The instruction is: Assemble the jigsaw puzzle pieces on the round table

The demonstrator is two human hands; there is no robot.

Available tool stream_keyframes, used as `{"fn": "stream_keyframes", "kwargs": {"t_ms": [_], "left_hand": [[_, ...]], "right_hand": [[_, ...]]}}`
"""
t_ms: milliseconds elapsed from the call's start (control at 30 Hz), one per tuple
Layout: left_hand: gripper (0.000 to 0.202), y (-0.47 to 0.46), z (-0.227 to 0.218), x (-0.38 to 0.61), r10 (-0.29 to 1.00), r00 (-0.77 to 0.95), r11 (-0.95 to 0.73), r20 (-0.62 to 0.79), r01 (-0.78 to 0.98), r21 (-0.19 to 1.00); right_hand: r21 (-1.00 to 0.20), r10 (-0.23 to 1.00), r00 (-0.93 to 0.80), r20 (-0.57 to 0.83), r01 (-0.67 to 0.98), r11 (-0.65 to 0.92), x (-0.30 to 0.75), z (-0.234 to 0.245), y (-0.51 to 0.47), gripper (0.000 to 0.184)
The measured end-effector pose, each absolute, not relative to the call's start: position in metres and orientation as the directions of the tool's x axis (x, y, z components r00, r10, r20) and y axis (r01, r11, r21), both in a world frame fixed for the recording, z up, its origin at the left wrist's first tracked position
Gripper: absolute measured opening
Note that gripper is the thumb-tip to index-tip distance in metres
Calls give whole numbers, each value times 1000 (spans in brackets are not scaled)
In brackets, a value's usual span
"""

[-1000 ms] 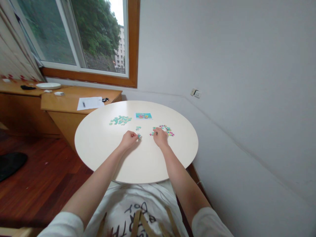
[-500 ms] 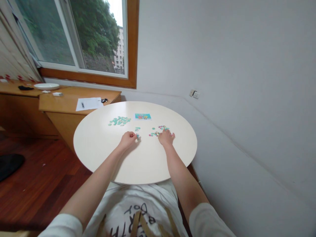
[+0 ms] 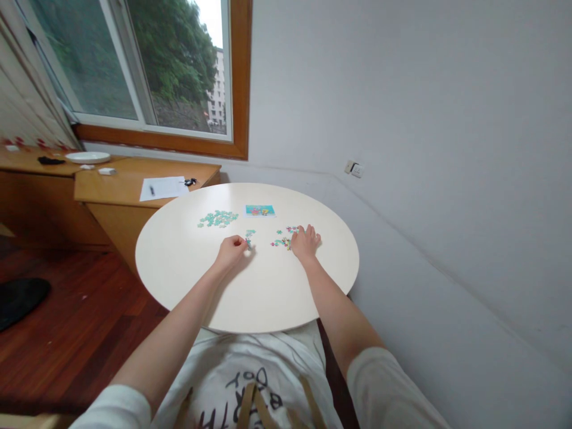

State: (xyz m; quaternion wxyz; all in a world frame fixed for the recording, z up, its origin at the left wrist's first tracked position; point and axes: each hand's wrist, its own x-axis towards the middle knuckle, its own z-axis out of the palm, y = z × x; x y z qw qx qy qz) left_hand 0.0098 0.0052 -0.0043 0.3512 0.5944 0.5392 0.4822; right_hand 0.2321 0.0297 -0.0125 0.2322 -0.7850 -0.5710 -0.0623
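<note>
Past the near edge of a white table [image 3: 263,298], the left hand [image 3: 231,251] pinches a small puzzle clump [image 3: 249,243] between thumb and fingers; the right hand [image 3: 305,244], fingers spread, covers part of a multicolored cluster [image 3: 281,242] nearer the right edge. Teal pieces [image 3: 218,218] lie toward the left edge, a picture card [image 3: 260,211] toward the far edge.

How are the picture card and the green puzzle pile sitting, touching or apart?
Apart. The head view shows white table between the picture card and the green puzzle pile.
</note>
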Motion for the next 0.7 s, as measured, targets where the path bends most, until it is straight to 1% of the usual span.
{"fn": "stream_keyframes", "kwargs": {"t_ms": [100, 167, 267, 333, 400, 600, 700], "left_hand": [[15, 5, -1, 9, 977, -62, -183, 202, 226, 957], [16, 5, 0, 9, 982, -74, -162, 174, 149, 975], [19, 5, 1, 8, 995, -74, -73, 69, -57, 996], [19, 4, 3, 8, 999, -40, -13, 5, -212, 977], [18, 2, 5, 8, 1000, 2, 21, -21, -309, 951], [6, 0, 10, 7, 996, 44, 90, -79, -391, 916], [9, 0, 11, 8, 993, 58, 120, -105, -447, 886]], "right_hand": [[-300, 888, 372, 271, 909, -289, 237, -13, 33, 39], [-286, 903, 359, 235, 914, -288, 239, -14, 35, 40], [-251, 907, 331, 259, 930, -268, 239, -15, 34, 38], [-229, 908, 311, 281, 940, -251, 238, -15, 33, 37], [-210, 912, 285, 296, 950, -229, 237, -14, 32, 35], [-169, 913, 238, 332, 967, -190, 236, -10, 28, 33], [-170, 914, 223, 338, 970, -174, 236, -9, 27, 34]]}}
